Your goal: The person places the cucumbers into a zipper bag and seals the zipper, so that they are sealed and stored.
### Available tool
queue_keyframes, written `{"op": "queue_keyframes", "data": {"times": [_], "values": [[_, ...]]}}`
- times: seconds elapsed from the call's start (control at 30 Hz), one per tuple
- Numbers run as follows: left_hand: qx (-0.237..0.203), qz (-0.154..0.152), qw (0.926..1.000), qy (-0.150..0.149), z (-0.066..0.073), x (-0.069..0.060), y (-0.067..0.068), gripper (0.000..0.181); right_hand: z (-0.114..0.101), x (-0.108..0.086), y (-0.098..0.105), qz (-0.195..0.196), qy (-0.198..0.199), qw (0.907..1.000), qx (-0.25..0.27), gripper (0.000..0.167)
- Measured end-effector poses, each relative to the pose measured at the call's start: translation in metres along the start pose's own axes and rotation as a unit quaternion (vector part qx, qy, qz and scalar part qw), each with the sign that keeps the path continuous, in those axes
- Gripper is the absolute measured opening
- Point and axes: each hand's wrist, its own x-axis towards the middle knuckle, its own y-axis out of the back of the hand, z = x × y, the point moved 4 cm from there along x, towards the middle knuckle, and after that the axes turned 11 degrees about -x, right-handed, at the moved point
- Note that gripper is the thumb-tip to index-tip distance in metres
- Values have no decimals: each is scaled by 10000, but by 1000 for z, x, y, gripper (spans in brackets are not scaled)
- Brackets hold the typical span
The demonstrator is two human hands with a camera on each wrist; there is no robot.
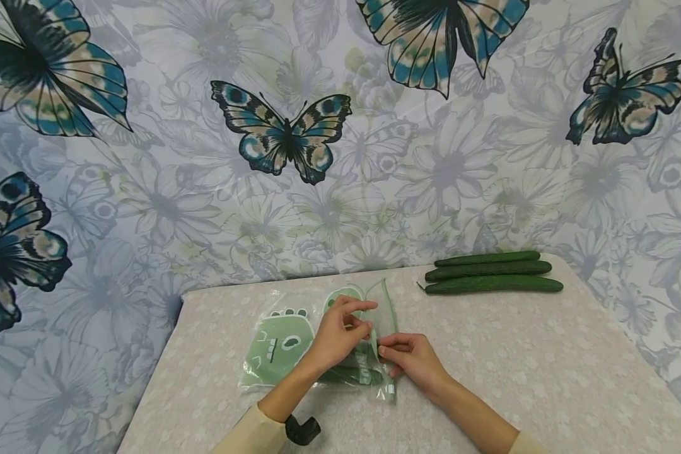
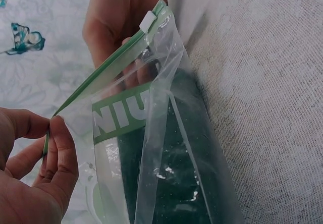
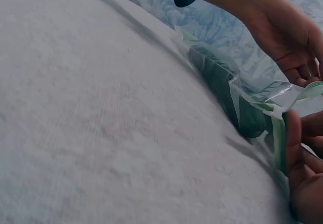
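Observation:
A clear zip bag (image 1: 279,353) with green cartoon print and a green zip edge lies on the table, its mouth to the right. Inside, along the near side, is a dark green cucumber (image 2: 176,183). My left hand (image 1: 340,334) pinches the zip edge between thumb and fingers, lifting that side of the mouth. My right hand (image 1: 417,362) pinches the opposite stretch of the edge, closer to the white slider (image 2: 148,22). In the right wrist view, the bag hides part of the right fingers (image 3: 293,138).
Three cucumbers (image 1: 490,270) lie side by side at the back right of the cloth-covered table (image 1: 488,353). A butterfly-patterned backdrop (image 1: 318,221) hangs directly behind. A black strapped device (image 1: 302,430) sits at the left wrist.

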Motion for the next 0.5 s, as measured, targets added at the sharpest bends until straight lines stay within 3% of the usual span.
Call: {"op": "queue_keyframes", "data": {"times": [0.27, 0.4, 0.5], "values": [[51, -91, 9999, -15, -1, 0, -1, 38, -6, -1, -4, -349, 811, 9883, -1241, 23], [26, -71, 10000, 21, -2, -1, -1, 37, -7, -2, -4, -400, 919, 9829, -1546, 21], [3, -16, 10000, 45, -4, -2, 0, 37, -8, -3, 0, -553, 902, 9830, -1498, 27]]}}
